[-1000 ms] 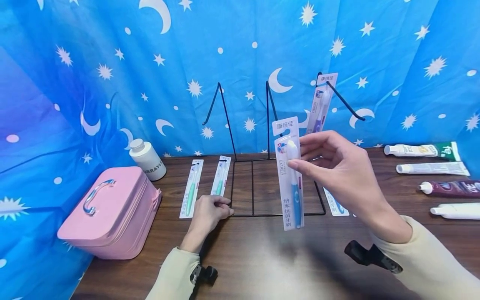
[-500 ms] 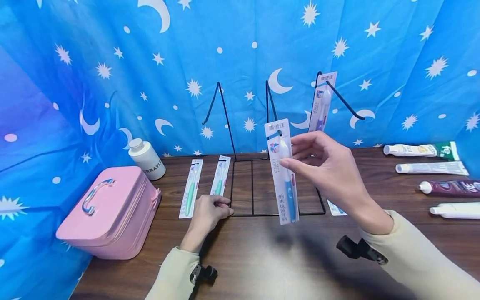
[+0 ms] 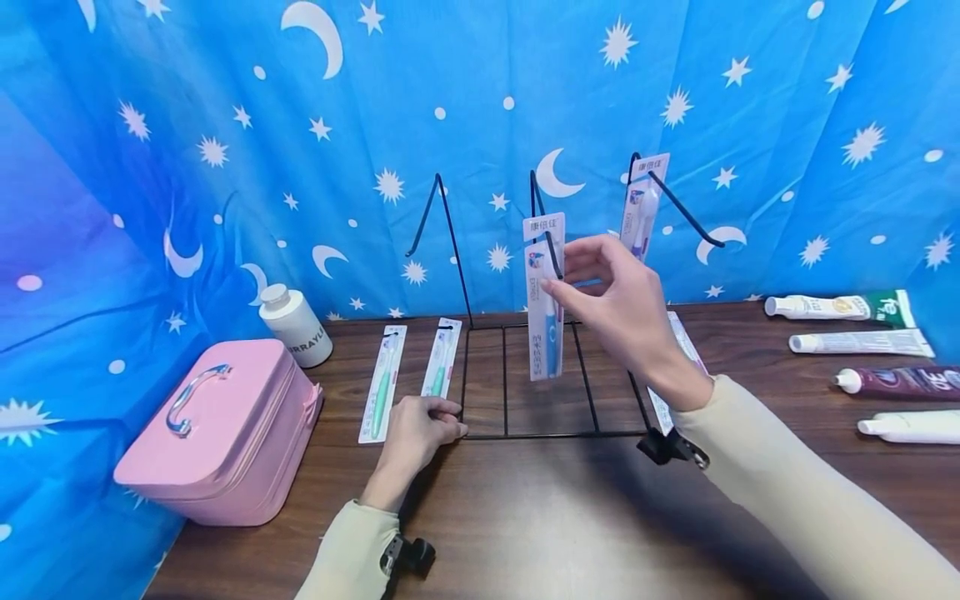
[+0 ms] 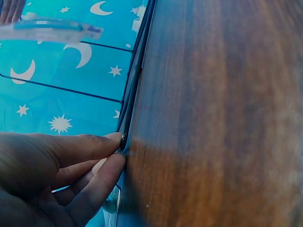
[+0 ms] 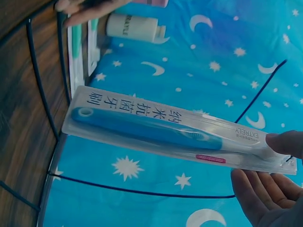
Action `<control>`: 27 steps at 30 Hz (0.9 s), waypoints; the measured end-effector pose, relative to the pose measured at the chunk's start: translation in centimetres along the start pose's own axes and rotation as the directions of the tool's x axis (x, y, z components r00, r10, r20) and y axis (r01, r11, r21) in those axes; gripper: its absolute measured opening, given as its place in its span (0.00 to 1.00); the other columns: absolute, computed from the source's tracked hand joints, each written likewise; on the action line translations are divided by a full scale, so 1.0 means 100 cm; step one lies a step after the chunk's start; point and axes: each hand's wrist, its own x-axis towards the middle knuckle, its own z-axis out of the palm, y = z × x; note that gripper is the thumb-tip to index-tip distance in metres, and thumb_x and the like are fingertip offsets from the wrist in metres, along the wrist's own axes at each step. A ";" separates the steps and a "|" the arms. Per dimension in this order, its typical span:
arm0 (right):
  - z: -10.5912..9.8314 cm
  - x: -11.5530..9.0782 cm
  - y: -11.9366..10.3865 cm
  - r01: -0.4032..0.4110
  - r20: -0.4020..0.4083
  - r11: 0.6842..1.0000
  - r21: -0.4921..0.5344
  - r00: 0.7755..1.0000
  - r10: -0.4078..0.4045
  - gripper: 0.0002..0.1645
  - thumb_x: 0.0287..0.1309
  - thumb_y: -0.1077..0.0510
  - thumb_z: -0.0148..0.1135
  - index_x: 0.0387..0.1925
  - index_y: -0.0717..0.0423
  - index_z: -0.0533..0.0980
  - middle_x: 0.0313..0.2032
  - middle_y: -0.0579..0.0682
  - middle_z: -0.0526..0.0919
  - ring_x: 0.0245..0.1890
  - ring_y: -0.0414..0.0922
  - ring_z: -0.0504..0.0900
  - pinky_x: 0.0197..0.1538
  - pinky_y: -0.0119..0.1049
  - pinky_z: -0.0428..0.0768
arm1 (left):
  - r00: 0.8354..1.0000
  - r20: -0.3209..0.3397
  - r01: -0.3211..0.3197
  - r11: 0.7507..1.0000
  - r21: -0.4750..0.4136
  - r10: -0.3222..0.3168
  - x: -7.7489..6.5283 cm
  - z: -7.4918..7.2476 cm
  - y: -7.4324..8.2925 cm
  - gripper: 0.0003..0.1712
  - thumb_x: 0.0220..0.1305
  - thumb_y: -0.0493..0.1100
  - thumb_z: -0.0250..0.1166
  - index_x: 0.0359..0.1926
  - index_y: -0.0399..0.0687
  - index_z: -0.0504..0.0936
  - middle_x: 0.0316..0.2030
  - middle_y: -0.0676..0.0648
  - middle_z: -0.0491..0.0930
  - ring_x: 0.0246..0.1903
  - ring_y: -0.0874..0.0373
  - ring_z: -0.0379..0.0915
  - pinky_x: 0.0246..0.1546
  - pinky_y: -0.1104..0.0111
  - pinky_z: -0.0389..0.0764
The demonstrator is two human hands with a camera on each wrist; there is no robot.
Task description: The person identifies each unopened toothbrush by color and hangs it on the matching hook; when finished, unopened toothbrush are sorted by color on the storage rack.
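My right hand [image 3: 618, 308] pinches a packaged toothbrush [image 3: 537, 321] with a blue handle by its side edges. The card hangs upright at the rack's middle hook [image 3: 556, 257], whose end shows through and in front of the card's hanging hole. In the right wrist view, thumb and fingers grip the head end of the blue toothbrush pack [image 5: 142, 127]. My left hand [image 3: 420, 429] pinches the front left corner of the black wire rack [image 3: 505, 383] low on the table. A purple packaged toothbrush [image 3: 639, 212] hangs on the right hook; the left hook [image 3: 423, 218] bears nothing.
Two green packaged toothbrushes [image 3: 382, 383] lie left of the rack. Another pack [image 3: 660, 410] lies partly hidden under my right wrist. A pink case [image 3: 217, 425] and white bottle [image 3: 295, 325] stand left. Several toothpaste tubes [image 3: 862, 343] lie right. A blue curtain [image 3: 465, 67] hangs behind.
My right hand has moved left and away from me with the blue toothbrush, bringing its card onto the middle hook. The left hand stays on the rack's corner.
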 end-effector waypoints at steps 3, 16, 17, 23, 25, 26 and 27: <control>0.006 0.011 0.006 0.000 -0.018 1.000 -0.023 1.000 0.000 0.26 0.56 0.51 0.70 0.53 0.55 0.72 0.43 0.47 0.81 0.42 0.41 0.81 0.45 0.40 0.80 | 1.000 -0.004 -0.003 1.000 0.005 0.003 0.000 0.000 0.000 0.11 0.48 0.38 0.77 0.35 0.46 0.88 0.21 0.57 0.81 0.26 0.61 0.74 0.35 0.64 0.74; 0.024 0.045 0.031 -0.022 -0.062 0.999 -0.032 0.998 0.020 0.25 0.59 0.53 0.67 0.55 0.55 0.70 0.44 0.48 0.79 0.44 0.41 0.78 0.49 0.37 0.77 | 0.999 -0.014 -0.041 0.999 0.017 0.041 0.000 0.001 -0.002 0.10 0.47 0.38 0.78 0.34 0.46 0.88 0.20 0.57 0.80 0.25 0.61 0.73 0.32 0.65 0.73; 0.025 0.047 0.032 -0.025 -0.065 0.999 -0.033 0.998 0.023 0.25 0.59 0.53 0.67 0.55 0.55 0.70 0.44 0.48 0.79 0.44 0.41 0.78 0.49 0.37 0.77 | 0.999 -0.016 -0.043 0.999 0.019 0.044 -0.001 0.001 -0.003 0.10 0.47 0.38 0.78 0.34 0.46 0.88 0.20 0.57 0.80 0.25 0.61 0.73 0.32 0.65 0.73; 0.032 0.055 0.039 -0.030 -0.089 0.999 -0.037 0.996 0.026 0.25 0.59 0.54 0.67 0.55 0.56 0.70 0.44 0.50 0.79 0.44 0.42 0.78 0.48 0.34 0.77 | 0.999 -0.011 -0.039 0.999 0.015 0.039 -0.001 0.002 -0.003 0.11 0.47 0.38 0.78 0.34 0.45 0.88 0.20 0.57 0.80 0.25 0.61 0.73 0.34 0.65 0.73; 0.033 0.056 0.041 -0.030 -0.100 0.999 -0.034 0.995 0.027 0.25 0.59 0.54 0.67 0.55 0.56 0.70 0.44 0.50 0.79 0.44 0.42 0.78 0.48 0.35 0.77 | 0.999 -0.009 -0.041 0.999 0.014 0.041 -0.001 0.002 -0.002 0.11 0.47 0.38 0.78 0.34 0.45 0.88 0.20 0.57 0.80 0.25 0.61 0.73 0.34 0.65 0.73; 0.034 0.057 0.042 -0.029 -0.105 0.999 -0.031 0.994 0.026 0.25 0.59 0.54 0.67 0.55 0.57 0.70 0.44 0.51 0.79 0.44 0.43 0.78 0.49 0.36 0.77 | 0.999 -0.009 -0.042 0.999 0.015 0.042 -0.001 0.002 -0.002 0.11 0.47 0.38 0.78 0.34 0.45 0.88 0.20 0.57 0.80 0.25 0.61 0.73 0.34 0.65 0.73; 0.035 0.057 0.043 -0.027 -0.109 0.999 -0.032 0.994 0.024 0.25 0.59 0.54 0.67 0.55 0.57 0.70 0.44 0.51 0.79 0.45 0.43 0.78 0.49 0.36 0.77 | 0.999 -0.009 -0.042 0.999 0.016 0.042 -0.001 0.001 -0.002 0.11 0.47 0.38 0.78 0.34 0.45 0.88 0.20 0.57 0.80 0.25 0.61 0.73 0.34 0.65 0.73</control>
